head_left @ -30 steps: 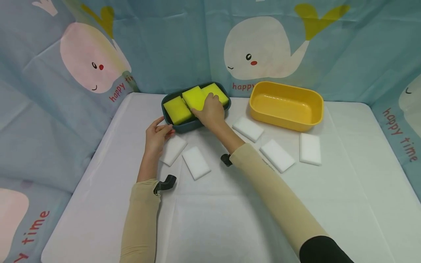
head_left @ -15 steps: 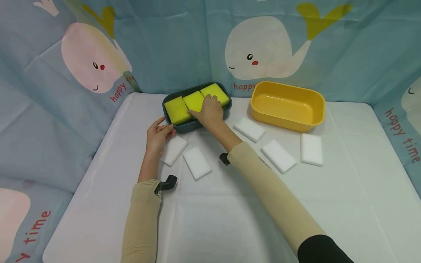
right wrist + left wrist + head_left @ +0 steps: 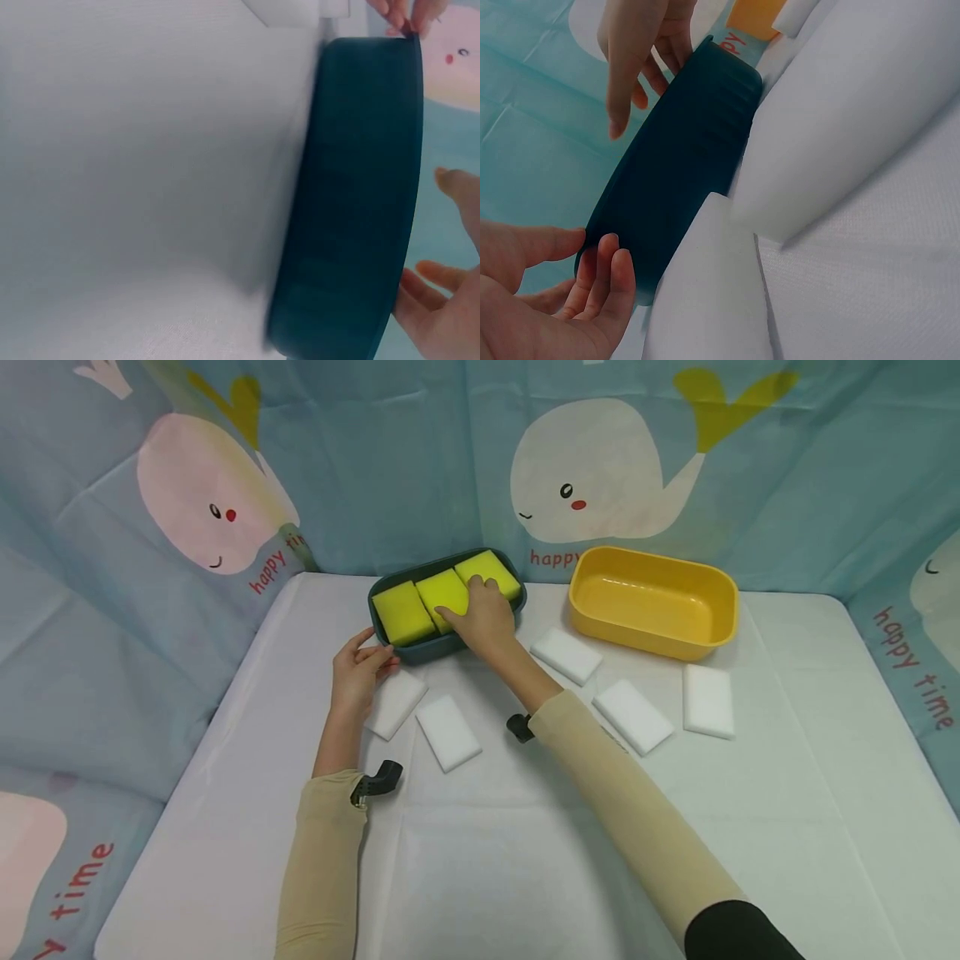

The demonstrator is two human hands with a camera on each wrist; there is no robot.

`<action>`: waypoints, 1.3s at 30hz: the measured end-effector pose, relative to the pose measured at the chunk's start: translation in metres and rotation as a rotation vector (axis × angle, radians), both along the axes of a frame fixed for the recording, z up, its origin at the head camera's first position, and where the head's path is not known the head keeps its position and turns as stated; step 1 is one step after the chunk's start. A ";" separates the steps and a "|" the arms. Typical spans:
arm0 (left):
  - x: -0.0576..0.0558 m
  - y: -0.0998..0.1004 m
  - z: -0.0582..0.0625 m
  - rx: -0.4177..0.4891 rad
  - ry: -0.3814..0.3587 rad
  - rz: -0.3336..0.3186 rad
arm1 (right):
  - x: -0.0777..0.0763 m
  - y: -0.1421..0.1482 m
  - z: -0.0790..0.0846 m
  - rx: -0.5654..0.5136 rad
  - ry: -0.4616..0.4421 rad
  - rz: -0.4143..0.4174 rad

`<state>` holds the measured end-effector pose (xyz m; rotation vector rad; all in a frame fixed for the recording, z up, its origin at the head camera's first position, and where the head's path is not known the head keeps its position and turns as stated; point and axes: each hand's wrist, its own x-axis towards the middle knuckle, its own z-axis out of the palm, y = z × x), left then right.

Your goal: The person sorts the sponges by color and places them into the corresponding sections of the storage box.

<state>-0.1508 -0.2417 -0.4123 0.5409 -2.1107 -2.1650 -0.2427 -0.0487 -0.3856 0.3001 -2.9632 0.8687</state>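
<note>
Three yellow sponges, the left one [image 3: 405,613], the middle one [image 3: 442,590] and the right one [image 3: 489,573], sit side by side in a dark teal bin [image 3: 429,650]. My left hand [image 3: 356,678] pinches the bin's near left rim between thumb and fingers, plain in the left wrist view. My right hand [image 3: 486,622] is over the middle sponge, thumb and fingers spread and partly covering it. The right wrist view shows that thumb apart from the fingers, which reach over the rim of the teal bin [image 3: 352,187]; the bin's wall hides the sponges there.
A yellow bin [image 3: 652,597] stands at the back right. White foam blocks lie about the table: two near my left hand, such as this block [image 3: 447,732], and three to the right, such as this block [image 3: 633,717]. A printed curtain [image 3: 390,468] hangs behind the table.
The middle sponge has gone down from a raised, tilted pose to lie between the other two. My right thumb has drawn back slightly to the right. The left hand stays on the rim.
</note>
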 end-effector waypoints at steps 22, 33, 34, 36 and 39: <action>-0.001 0.003 0.001 0.001 -0.029 0.043 | 0.020 0.038 0.002 -0.216 0.042 0.180; 0.000 0.006 0.001 -0.040 -0.024 0.069 | 0.035 0.070 0.004 -0.311 0.146 0.218; 0.000 0.006 0.002 -0.050 -0.023 0.067 | 0.036 0.073 0.004 -0.324 0.155 0.221; 0.001 0.006 0.003 -0.065 -0.022 0.065 | 0.039 0.080 0.004 -0.343 0.176 0.223; 0.001 0.006 0.004 -0.082 -0.017 0.058 | 0.044 0.091 0.005 -0.364 0.196 0.220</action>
